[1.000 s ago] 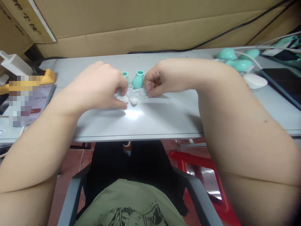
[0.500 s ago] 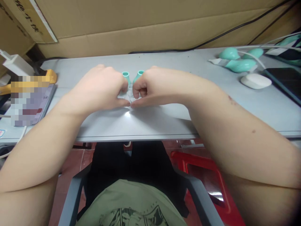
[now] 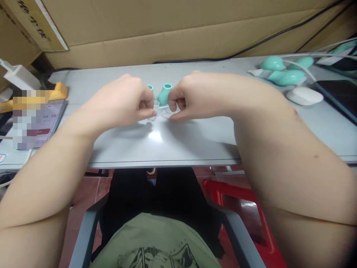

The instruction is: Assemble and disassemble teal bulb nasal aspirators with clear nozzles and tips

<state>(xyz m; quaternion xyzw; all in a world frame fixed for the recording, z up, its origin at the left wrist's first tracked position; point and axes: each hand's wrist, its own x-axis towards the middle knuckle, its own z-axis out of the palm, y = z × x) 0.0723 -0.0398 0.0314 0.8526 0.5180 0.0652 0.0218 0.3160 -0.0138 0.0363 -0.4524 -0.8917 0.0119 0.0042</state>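
My left hand (image 3: 126,98) is closed, its thumb and fingers around a small clear plastic piece (image 3: 156,104) with a round open end. Facing it, my right hand (image 3: 195,96) has curled fingers, and its thumb and index finger pinch another clear plastic piece (image 3: 164,109) just above the table. The fingers partly hide both clear pieces, so their full shape does not show. Just behind them, two teal bottle-shaped parts (image 3: 165,93) stand with round open tops. The left one (image 3: 150,88) is mostly covered by my left hand.
Several teal rounded pieces (image 3: 287,77), a white oval object (image 3: 304,96) and a dark phone (image 3: 341,95) lie on the right of the grey table (image 3: 195,145). A lit phone (image 3: 50,121) and a white adapter (image 3: 22,80) are at left. Cardboard (image 3: 167,29) walls the back.
My hands have moved apart, the right one shifting to the right and slightly away from me. More of the right teal part and the clear pieces now shows between them.
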